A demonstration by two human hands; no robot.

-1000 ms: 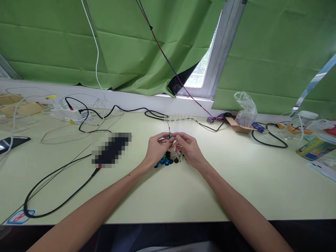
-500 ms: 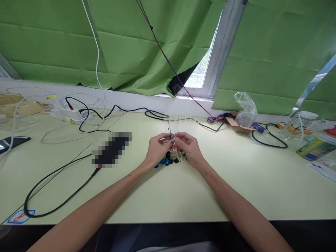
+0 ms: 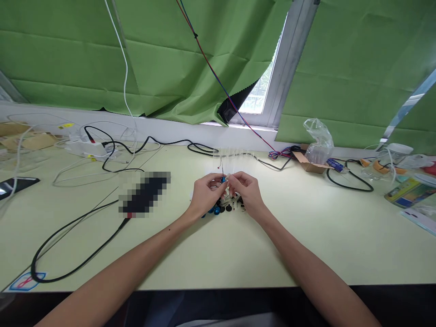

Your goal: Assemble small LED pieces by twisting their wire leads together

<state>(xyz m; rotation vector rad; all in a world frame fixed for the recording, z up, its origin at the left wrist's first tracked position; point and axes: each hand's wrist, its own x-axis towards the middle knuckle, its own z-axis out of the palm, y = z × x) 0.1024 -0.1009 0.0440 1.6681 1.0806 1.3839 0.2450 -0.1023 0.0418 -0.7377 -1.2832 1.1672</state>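
My left hand [image 3: 206, 193] is closed in a pinch on a small blue part [image 3: 223, 180]. A thin metal pin [image 3: 222, 165] stands up from that part. Fingertips of my right hand [image 3: 245, 188] are pressed together right beside it; what they grip, if anything, is too small to make out. Below both hands lies a pile of small parts: blue round pieces [image 3: 216, 210], black discs [image 3: 229, 208] and thin metal pieces. My hands cover part of this pile. Just behind them is a row of clear upright pieces [image 3: 235, 156].
A blurred-out dark device [image 3: 145, 193] with a black cable lies to the left. Behind are a white power strip [image 3: 86, 146] and tangled cables. On the right stand a small cardboard box [image 3: 310, 167] with a plastic bag [image 3: 320, 143], and a labelled jar [image 3: 410, 193].
Both hands stay over the pile. My right fingertips have shifted slightly away from the blue part, which shows a little more. The pin has tilted a bit.
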